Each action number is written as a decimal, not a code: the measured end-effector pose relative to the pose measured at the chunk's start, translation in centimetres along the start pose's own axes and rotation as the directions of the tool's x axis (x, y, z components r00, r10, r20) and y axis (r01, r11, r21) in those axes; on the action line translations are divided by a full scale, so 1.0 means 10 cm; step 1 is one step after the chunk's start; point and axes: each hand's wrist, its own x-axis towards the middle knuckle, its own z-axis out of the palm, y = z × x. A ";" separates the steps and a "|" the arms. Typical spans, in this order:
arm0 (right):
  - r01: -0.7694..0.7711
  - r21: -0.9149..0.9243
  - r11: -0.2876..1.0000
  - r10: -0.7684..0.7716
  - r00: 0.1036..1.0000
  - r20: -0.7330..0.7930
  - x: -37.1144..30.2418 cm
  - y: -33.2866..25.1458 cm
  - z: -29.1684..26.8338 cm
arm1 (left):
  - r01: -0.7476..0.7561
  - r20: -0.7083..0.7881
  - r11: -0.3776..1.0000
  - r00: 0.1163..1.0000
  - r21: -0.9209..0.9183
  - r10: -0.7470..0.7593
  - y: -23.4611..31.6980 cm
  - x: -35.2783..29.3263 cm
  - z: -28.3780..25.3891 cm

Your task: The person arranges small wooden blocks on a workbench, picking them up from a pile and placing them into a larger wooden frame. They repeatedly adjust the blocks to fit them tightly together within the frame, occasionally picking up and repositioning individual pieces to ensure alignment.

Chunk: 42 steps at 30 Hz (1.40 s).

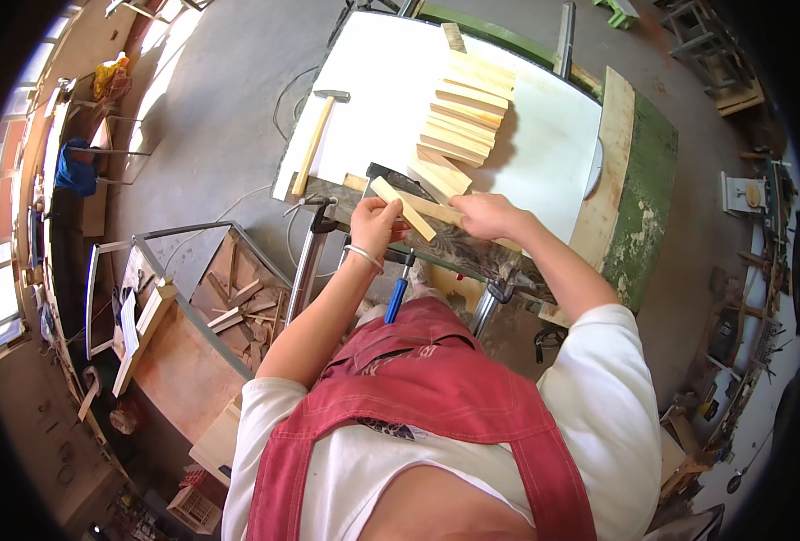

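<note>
My left hand (373, 227) pinches a short, pale wooden block (405, 209), held tilted above the near edge of the bench. To its right, my right hand (488, 216) is closed at the end of a longer wooden strip (434, 209), its fingertips partly hidden. That strip lies over a dark, weathered board (472, 252) along the bench's near edge. Just beyond my hands, several pale wooden blocks (463, 113) form a row on the white tabletop (382, 81), and one block (441, 171) lies askew at the row's near end.
A hammer (317, 140) with a wooden handle lies on the tabletop's left side. A clamp with a blue handle (398, 296) hangs below the near edge. At lower left stands a bin of wood offcuts (242, 288). A green bench part (643, 198) borders the right.
</note>
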 end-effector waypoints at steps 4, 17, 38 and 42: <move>-0.052 -0.003 0.999 0.051 0.980 0.192 0.39 0.05 0.18 | 0.022 -0.020 1.000 1.000 -0.017 -0.022 -0.05 -0.04 -0.02; -0.172 0.190 0.967 0.151 0.981 0.122 0.63 0.26 0.21 | 0.082 0.030 0.996 0.996 0.023 -0.082 -0.05 0.19 0.29; 0.197 0.775 0.600 0.526 0.633 -0.568 0.71 2.10 -0.46 | 0.340 -0.015 0.934 0.939 -0.109 -0.344 -0.24 0.84 1.06; 0.293 0.862 0.412 0.555 0.670 -0.493 1.24 2.17 -1.18 | 0.365 0.068 0.922 0.931 -0.128 -0.359 -0.09 0.89 1.05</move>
